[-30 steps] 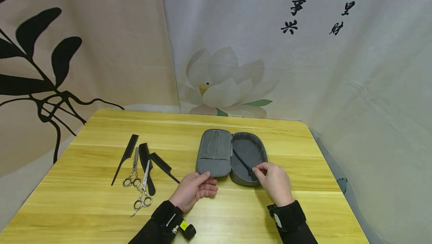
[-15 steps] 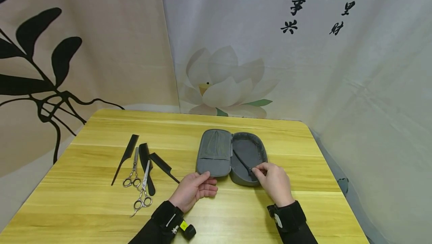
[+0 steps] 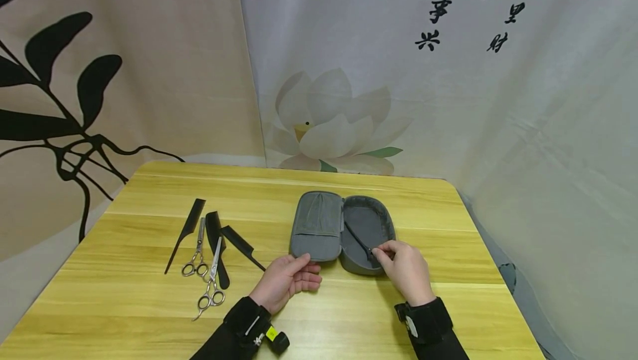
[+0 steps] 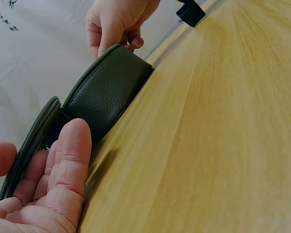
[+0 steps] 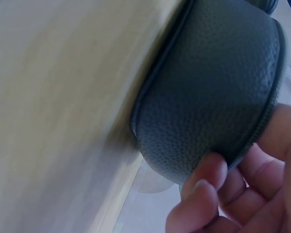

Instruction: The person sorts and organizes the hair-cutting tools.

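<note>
A grey zippered case (image 3: 366, 216) lies unfolded on the table, its pocketed lid (image 3: 316, 219) to the left and its deeper base to the right. My left hand (image 3: 286, 279) holds the lid's near edge, thumb on top and fingers beneath. With my right hand (image 3: 406, 271) I pinch the base's rim at the near right corner; in the right wrist view, fingers (image 5: 208, 174) press the leathery outer wall (image 5: 208, 92). Inside the base, a thin dark strip (image 3: 356, 236) runs diagonally toward my right fingertips. Whether those fingertips touch it, I cannot tell.
Left of the case lie a black tail comb (image 3: 191, 219), a wider black comb (image 3: 213, 230) and another tail comb (image 3: 239, 241). Thinning scissors (image 3: 199, 243) and a second pair of scissors (image 3: 214, 271) lie among them. A printed curtain (image 3: 349, 33) hangs behind the table (image 3: 374, 321).
</note>
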`<state>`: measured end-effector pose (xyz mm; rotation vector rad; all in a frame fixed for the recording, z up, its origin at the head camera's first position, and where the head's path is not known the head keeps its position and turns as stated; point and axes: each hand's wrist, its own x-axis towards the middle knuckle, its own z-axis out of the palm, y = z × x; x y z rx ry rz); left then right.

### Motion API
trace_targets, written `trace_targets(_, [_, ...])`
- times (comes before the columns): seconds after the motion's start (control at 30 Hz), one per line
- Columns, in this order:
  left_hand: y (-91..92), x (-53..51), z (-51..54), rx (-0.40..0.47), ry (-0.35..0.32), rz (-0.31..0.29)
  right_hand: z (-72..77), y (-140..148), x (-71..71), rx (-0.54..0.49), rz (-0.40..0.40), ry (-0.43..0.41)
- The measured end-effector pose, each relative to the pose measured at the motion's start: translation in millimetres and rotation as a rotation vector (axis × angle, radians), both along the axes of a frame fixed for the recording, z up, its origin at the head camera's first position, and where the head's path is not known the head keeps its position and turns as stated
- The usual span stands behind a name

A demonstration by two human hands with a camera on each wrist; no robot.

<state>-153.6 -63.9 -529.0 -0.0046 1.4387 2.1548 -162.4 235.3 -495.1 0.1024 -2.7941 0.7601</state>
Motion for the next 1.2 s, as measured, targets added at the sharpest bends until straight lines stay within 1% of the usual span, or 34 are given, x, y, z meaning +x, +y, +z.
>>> trace_targets(0.27, [0.3, 0.7, 0.7, -0.026, 0.016, -0.006, 3.2, -1.2, 0.6, -0.003, 0.002, -0.001])
trace_targets(0.4, [0.6, 1.9, 2.0, -0.040, 0.031, -0.037, 4.0, -1.7, 0.6, -0.007, -0.004, -0.015])
trace_targets(0.6, [0.0, 5.2, 6.2, -0.064, 0.019, -0.090, 5.3, -2.7, -0.1, -0.024, -0.014, -0.042])
trace_targets(0.73, [-0.3, 6.6, 7.7, -0.079, 0.018, -0.110, 6.0, -2.8, -0.1, -0.024, -0.017, -0.044])
trace_targets(1.1, [1.1, 9.3, 10.6, -0.104, 0.004, -0.117, 7.0, -2.9, 0.1, -0.035, -0.021, -0.040])
trace_targets(1.17, [0.8, 10.4, 12.5, -0.121, 0.008, -0.123, 6.9, -3.0, -0.1, -0.036, -0.020, -0.039])
trace_targets(1.2, [0.0, 11.1, 14.3, -0.144, 0.024, -0.126, 7.2, -3.0, 0.1, -0.037, -0.019, -0.036])
